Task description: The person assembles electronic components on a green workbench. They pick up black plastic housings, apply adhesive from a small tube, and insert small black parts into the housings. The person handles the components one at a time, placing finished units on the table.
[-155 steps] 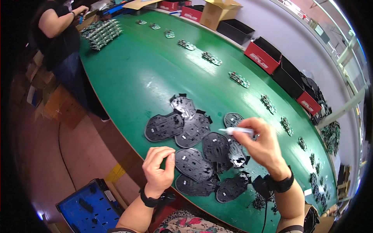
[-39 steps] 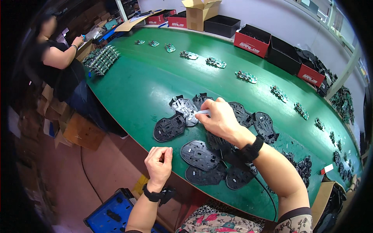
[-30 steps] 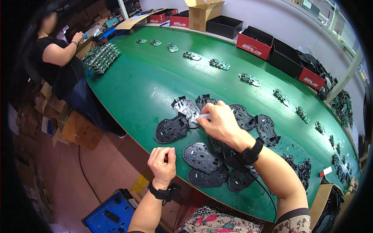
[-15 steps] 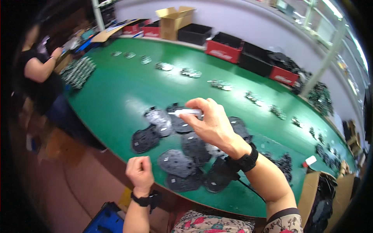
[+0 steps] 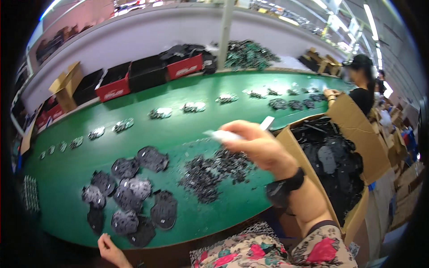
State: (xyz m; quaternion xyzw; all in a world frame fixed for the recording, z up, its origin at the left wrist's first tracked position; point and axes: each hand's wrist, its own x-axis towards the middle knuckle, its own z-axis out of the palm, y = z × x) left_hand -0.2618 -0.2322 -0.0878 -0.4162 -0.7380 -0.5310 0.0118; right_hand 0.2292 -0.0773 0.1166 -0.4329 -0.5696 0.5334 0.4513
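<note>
Taking clock directions from the right hand [image 5: 263, 147], its fingers and thumb are closed around a white tube [image 5: 228, 136], held in the air over the green table [image 5: 172, 134] with its narrow nozzle aimed at about 9 o'clock, well apart from the black shells [image 5: 163, 211]. About 10 of these lie clustered and partly overlapping at 8 o'clock, molded inner sides mostly up. Nearer, also at 8 o'clock, is a loose pile of black scraps [image 5: 203, 178]. The left hand [image 5: 111, 251] is lower and farther out at 8 o'clock, by the table's edge, just beside the nearest shells; its fingers look bent, but I cannot tell whether they hold anything. Green circuit boards [image 5: 193, 107] form a spaced row curving from 9 to 12 o'clock, with red boxes [image 5: 111, 90] behind them at 10. An open cardboard box [image 5: 360, 145] full of black parts stands between 3 and 4 o'clock, and a co-worker [image 5: 363, 98] is at 2 o'clock.
</note>
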